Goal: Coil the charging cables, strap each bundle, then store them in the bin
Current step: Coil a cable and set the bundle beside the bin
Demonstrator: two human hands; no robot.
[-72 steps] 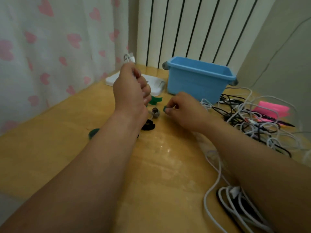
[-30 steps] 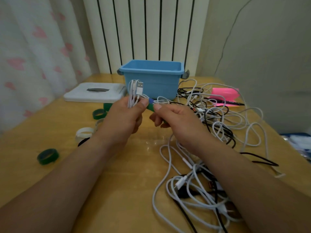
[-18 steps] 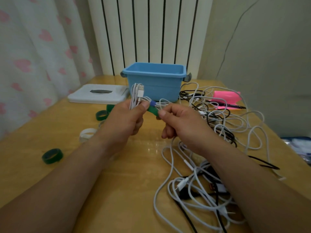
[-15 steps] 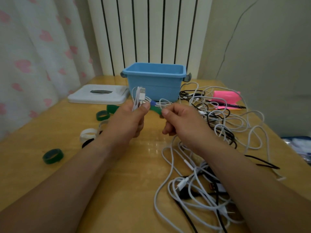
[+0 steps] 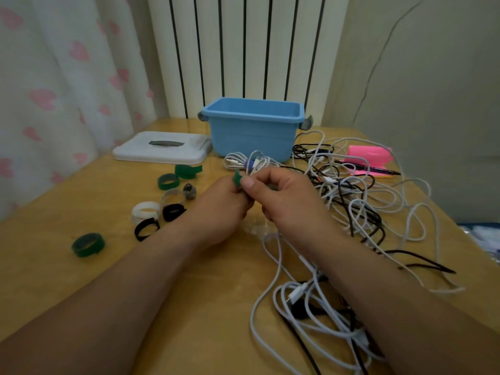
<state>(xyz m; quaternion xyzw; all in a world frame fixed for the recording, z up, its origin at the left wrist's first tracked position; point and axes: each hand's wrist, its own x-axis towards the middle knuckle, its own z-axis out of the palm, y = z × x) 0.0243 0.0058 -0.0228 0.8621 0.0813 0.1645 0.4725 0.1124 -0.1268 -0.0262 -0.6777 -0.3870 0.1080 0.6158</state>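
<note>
both hands meet above the table (image 5: pixel 81 280). left hand (image 5: pixel 216 209): fingers curled round the coiled white cable bundle (image 5: pixel 244 162). right hand (image 5: pixel 286 204): thumb and forefinger pinch the green strap (image 5: pixel 237 179) (bundle held near the blue bin (image 5: pixel 251 131), outside it).

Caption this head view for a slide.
Left hand holds coiled white cable; right hand pinches green strap; blue bin behind.

White cable coil (image 5: pixel 238 163) w/ green strap (image 5: pixel 237 180)
</note>
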